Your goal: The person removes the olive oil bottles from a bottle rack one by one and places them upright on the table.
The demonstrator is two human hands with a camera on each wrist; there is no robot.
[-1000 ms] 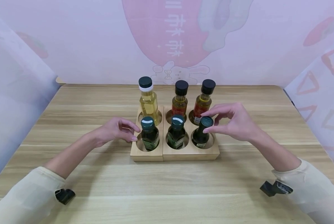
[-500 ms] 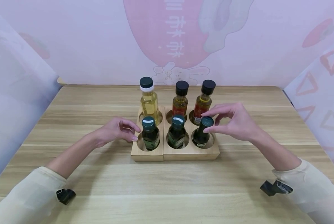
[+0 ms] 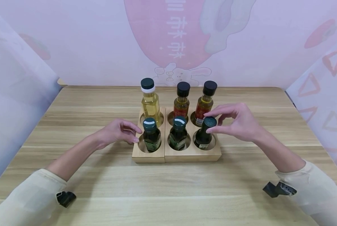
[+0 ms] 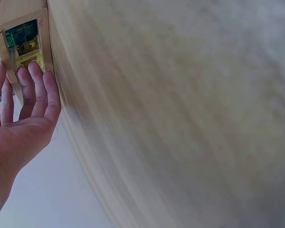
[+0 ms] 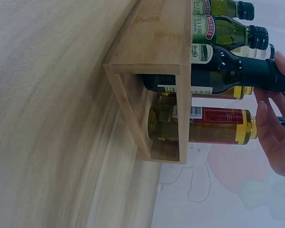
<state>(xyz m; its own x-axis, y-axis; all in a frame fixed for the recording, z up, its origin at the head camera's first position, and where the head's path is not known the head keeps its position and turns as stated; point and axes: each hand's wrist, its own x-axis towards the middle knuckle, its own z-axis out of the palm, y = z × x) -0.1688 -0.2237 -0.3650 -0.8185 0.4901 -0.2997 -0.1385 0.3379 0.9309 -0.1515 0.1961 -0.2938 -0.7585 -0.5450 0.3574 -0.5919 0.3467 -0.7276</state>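
Observation:
My right hand [image 3: 237, 122] pinches the dark green cap of a slim dark glass bottle [image 3: 203, 138] between thumb and fingers. That bottle stands in the front right hole of a wooden bottle rack [image 3: 193, 158], its base inside the frame in the right wrist view. At the left, a narrower wooden rack [image 3: 148, 159] sits flush against the first. My left hand [image 3: 114, 133] lies beside its left side, fingers loosely bent, fingertips at its edge. Two green-capped olive oil bottles, left [image 3: 152, 139] and middle [image 3: 177, 139], fill the other front holes.
The back row holds a pale yellow oil bottle [image 3: 150, 105] with a white collar and two red-labelled bottles, middle [image 3: 181, 106] and right [image 3: 204, 105]. A wood-grain table [image 3: 168, 191] carries the racks. Printed cloth walls [image 3: 100, 47] enclose the back and sides.
The cap in my right hand has shifted very slightly to the right. My left hand, the racks and the other bottles stay as they were.

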